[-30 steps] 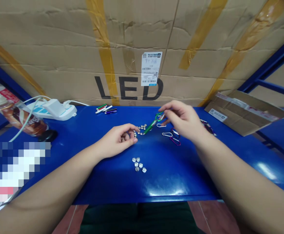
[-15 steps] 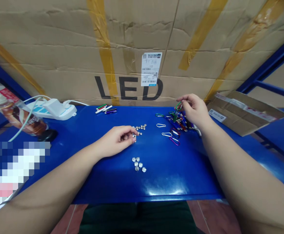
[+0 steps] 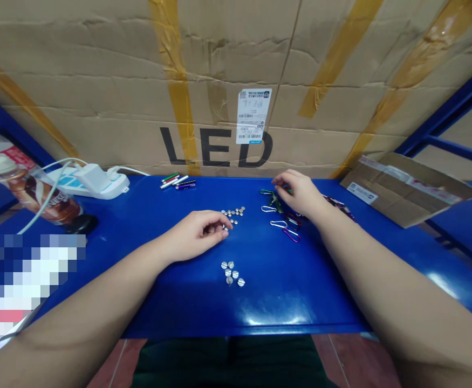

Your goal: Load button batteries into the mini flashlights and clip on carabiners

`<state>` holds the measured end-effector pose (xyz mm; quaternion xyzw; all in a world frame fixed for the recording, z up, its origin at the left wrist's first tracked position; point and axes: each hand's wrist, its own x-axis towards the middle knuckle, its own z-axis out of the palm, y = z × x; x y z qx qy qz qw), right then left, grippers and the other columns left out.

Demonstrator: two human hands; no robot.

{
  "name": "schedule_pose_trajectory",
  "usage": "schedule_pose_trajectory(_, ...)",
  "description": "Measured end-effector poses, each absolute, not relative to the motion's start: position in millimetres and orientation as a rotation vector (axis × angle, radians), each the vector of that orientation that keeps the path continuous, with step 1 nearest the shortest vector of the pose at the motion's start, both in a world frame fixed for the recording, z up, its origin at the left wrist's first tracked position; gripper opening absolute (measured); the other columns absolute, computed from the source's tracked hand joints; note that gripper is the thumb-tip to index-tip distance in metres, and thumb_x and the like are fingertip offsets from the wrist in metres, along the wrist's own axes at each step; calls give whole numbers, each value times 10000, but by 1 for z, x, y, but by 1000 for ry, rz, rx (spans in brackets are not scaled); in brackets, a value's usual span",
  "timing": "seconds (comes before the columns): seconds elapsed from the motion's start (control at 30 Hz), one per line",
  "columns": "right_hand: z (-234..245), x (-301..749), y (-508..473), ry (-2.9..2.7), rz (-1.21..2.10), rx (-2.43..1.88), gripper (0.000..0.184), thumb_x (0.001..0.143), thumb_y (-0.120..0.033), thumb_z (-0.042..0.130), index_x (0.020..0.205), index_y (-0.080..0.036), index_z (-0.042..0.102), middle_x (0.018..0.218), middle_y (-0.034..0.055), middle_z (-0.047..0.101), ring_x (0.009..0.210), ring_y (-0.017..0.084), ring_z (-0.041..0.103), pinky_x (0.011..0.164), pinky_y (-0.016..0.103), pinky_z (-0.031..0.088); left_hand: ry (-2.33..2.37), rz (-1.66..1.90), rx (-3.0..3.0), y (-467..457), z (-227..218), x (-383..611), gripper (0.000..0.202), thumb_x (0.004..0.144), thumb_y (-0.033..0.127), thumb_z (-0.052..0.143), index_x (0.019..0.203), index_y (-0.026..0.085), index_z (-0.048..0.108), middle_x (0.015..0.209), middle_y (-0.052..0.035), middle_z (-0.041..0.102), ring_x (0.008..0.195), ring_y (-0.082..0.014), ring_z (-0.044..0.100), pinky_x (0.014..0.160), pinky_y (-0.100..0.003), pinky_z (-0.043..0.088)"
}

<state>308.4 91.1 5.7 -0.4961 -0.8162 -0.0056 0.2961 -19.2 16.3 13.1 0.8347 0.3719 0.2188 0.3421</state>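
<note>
My left hand (image 3: 198, 233) rests curled on the blue table (image 3: 260, 302), its fingertips pinched at the near edge of a cluster of small silver button cells (image 3: 234, 212). My right hand (image 3: 298, 194) lies over a heap of coloured keychain lights, fingers bent down onto a green carabiner clip (image 3: 266, 192). Loose silver clips (image 3: 277, 223) and a purple one (image 3: 291, 235) sit just in front of that hand. Several silver caps (image 3: 232, 273) lie nearer to me.
A large cardboard box marked LED (image 3: 219, 86) walls off the back. Small pen-like lights (image 3: 178, 181) lie by it. A white power strip (image 3: 90, 180) and a drink bottle (image 3: 29, 186) are at the left, and a flat carton (image 3: 405, 186) at the right.
My right hand carried a green keychain light from the middle to the heap at the right, then drew back left onto the clips. My left hand stayed by the button cells.
</note>
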Motion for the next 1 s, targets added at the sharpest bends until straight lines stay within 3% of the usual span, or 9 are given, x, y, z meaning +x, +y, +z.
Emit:
schedule_pose_trajectory(0.17, 16, 304, 79, -2355, 39, -1563, 129, 874, -273, 659, 959, -196, 716, 932, 76, 721, 830, 242, 664, 733, 350, 489, 967, 559, 2182, 16, 14, -19, 244, 947, 369, 602, 1072, 200, 726, 927, -49, 708, 787, -174, 644, 722, -302, 506)
schedule_pose_trajectory(0.37, 24, 300, 70, -2392, 144, -1804, 135, 787, -116, 666, 846, -220, 728, 826, 30, 745, 728, 204, 652, 656, 310, 451, 972, 535, 2180, 16, 15, -20, 239, 952, 375, 607, 1071, 207, 729, 927, -47, 708, 794, -179, 647, 729, -305, 508)
schedule_pose_trajectory(0.5, 25, 303, 71, -2321, 151, -1960, 136, 783, -114, 672, 832, -223, 738, 796, 31, 743, 708, 205, 648, 649, 310, 443, 968, 543, 2183, 16, 15, -21, 234, 948, 374, 610, 1061, 209, 732, 932, -46, 714, 804, -181, 652, 726, -298, 507)
schedule_pose_trajectory(0.6, 21, 305, 73, -2342, 11, -1889, 143, 817, -160, 664, 911, -210, 759, 897, 74, 743, 800, 238, 661, 717, 334, 476, 1010, 577, 2199, 17, 15, -21, 240, 945, 380, 599, 1030, 204, 738, 919, -45, 709, 775, -174, 640, 689, -287, 490)
schedule_pose_trajectory(0.7, 13, 302, 78, -2378, -162, -1681, 274, 908, -231, 611, 1119, -171, 775, 1086, 152, 720, 1003, 313, 648, 881, 411, 498, 1160, 676, 2257, 23, 15, -24, 233, 926, 362, 591, 991, 198, 743, 883, -43, 676, 739, -173, 611, 680, -298, 475)
schedule_pose_trajectory(0.8, 3, 297, 84, -2452, -214, -1558, 376, 1002, -283, 501, 1219, -146, 776, 1199, 184, 706, 1069, 343, 616, 961, 481, 475, 1373, 742, 2321, 31, 12, -32, 226, 901, 322, 578, 986, 195, 745, 930, -62, 661, 834, -216, 625, 778, -355, 505)
schedule_pose_trajectory(1.0, -2, 286, 89, -2551, -190, -1409, 353, 1005, -243, 487, 1089, -169, 822, 1158, 148, 760, 991, 303, 640, 979, 501, 458, 1668, 768, 2374, 45, 6, -51, 241, 888, 275, 560, 1026, 201, 743, 1081, -103, 672, 1109, -313, 608, 1059, -491, 479)
